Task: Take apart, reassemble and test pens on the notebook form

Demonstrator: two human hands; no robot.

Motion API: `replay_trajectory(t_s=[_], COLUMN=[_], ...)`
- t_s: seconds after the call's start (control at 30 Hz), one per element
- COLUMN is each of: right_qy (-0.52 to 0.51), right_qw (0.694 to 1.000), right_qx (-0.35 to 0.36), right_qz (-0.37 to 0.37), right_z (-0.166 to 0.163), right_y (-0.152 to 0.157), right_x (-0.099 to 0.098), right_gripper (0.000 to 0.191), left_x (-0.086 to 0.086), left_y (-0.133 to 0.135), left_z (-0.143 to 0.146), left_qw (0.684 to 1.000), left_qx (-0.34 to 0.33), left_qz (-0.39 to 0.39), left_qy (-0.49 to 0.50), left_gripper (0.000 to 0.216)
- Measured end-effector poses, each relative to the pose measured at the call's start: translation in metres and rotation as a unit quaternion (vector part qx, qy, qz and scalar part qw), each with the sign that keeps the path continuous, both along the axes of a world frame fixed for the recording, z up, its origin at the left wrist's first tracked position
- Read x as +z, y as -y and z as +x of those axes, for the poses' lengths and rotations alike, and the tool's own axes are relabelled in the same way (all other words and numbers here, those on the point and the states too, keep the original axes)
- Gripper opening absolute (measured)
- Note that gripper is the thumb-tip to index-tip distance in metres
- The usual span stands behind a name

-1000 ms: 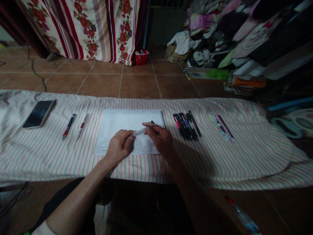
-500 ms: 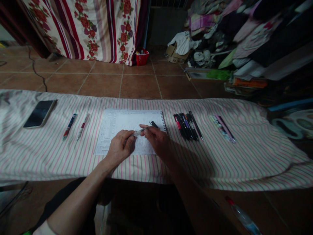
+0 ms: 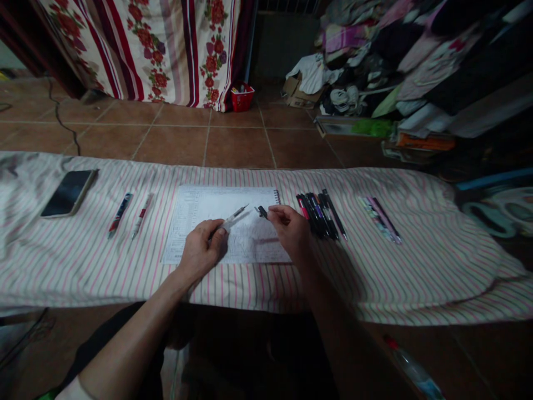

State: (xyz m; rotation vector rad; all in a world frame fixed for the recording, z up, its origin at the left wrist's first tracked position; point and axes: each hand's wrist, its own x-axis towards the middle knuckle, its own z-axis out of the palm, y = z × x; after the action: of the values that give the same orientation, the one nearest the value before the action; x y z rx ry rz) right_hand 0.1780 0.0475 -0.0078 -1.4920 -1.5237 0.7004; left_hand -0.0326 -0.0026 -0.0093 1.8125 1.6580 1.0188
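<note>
Left hand (image 3: 204,243): fingers and thumb were closed around the near end of a slim pen (image 3: 236,214), its thin tip aimed at two o'clock.
Pen's place: held over the open notebook (image 3: 229,197), its tip apart from the other hand.
Right hand (image 3: 290,225): thumb and fingertips were bent together, at three o'clock from the pen tip, right by a small dark piece (image 3: 262,212); whether they gripped it could not be told.
Handling: the pen looked light, stiff and rather smooth, apt to roll if held loosely. Its thin tip seemed the fragile part, the barrel the surer hold. The dark piece would probably suit a fingertip pinch.
Around the notebook: two pens (image 3: 119,215) lay at nine o'clock, a phone (image 3: 69,193) beyond them; a row of dark pens (image 3: 318,214) lay at three o'clock, pastel pens (image 3: 381,216) farther out.
Underneath: striped cloth (image 3: 416,266).
</note>
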Motion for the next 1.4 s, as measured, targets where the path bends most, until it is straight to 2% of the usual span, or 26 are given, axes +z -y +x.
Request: replay_trajectory(t_s=[0.2,0.37,0.5,0.8,0.97,1.1,1.2,1.3,1.4], right_qy=[0.216,0.292,0.307,0.141,0.045,0.001,-0.08,-0.171,-0.206], right_qw=[0.976,0.955,0.949,0.987,0.997,0.999,0.997,0.981,0.974], right_qx=[-0.012,-0.007,-0.016,-0.067,-0.051,-0.006,0.02,0.049,0.057], right_qz=[0.021,0.058,0.063,0.041,0.018,0.031,-0.013,-0.074,-0.078], right_z=[0.004,0.002,0.0,0.001,0.001,0.003,0.003,0.001,-0.002], right_y=[-0.003,-0.004,-0.006,-0.008,-0.009,-0.008,-0.006,-0.003,-0.001], right_x=[-0.01,-0.014,-0.016,-0.01,-0.006,-0.002,0.002,0.006,0.009], right_gripper=[0.018,0.015,0.012,0.022,0.032,0.032,0.033,0.036,0.034], left_x=[-0.001,0.0,0.0,-0.001,-0.003,-0.002,0.0,0.0,-0.001], left_y=[0.001,0.002,0.002,0.002,0.001,0.001,0.001,0.002,0.002], left_z=[0.0,0.0,-0.001,0.0,0.001,0.002,0.002,0.002,0.001], left_qw=[1.0,1.0,0.999,0.999,0.999,0.999,0.999,0.999,0.999], left_qx=[0.005,0.0,-0.003,0.008,0.008,0.009,0.011,0.011,0.011], left_qz=[-0.003,0.001,0.004,-0.002,-0.003,-0.004,-0.001,0.002,0.011], left_qy=[-0.011,-0.024,-0.032,-0.038,-0.044,-0.046,-0.045,-0.044,-0.043], left_gripper=[0.034,0.034,0.033,0.035,0.033,0.032,0.032,0.033,0.032])
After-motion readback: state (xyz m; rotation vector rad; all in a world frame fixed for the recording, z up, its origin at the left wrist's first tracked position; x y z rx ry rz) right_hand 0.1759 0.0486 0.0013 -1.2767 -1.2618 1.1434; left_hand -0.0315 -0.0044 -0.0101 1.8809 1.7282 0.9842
